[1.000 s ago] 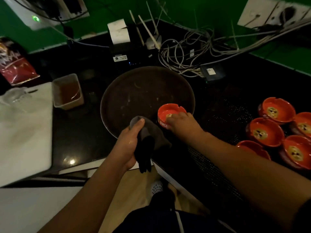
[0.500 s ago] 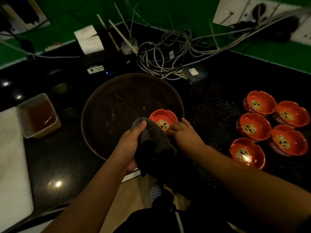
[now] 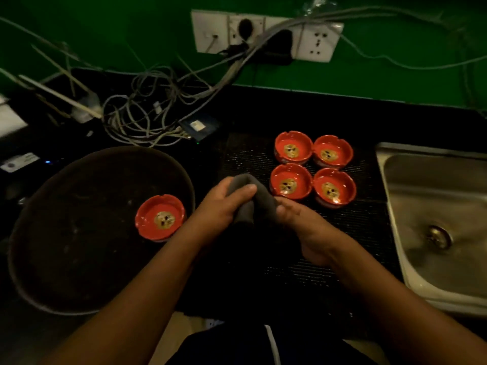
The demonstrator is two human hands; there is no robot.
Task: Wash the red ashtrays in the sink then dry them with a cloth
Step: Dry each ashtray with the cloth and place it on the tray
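Red round glossy ashtrays (image 3: pixel 291 181) stand four on the black mesh mat (image 3: pixel 250 159), one on the dark round tray (image 3: pixel 79 233). The grey cloth (image 3: pixel 245 198) is gripped by left hand (image 3: pixel 220 206) and right hand (image 3: pixel 299 219); a dry fold should be presented first.

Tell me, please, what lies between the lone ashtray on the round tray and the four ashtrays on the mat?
The grey cloth, gripped by the left hand and right hand, lies between them in the head view.

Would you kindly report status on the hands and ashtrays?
Left hand and right hand both grip the cloth. One ashtray on the round tray, four ashtrays on the mat. Nothing in the way.
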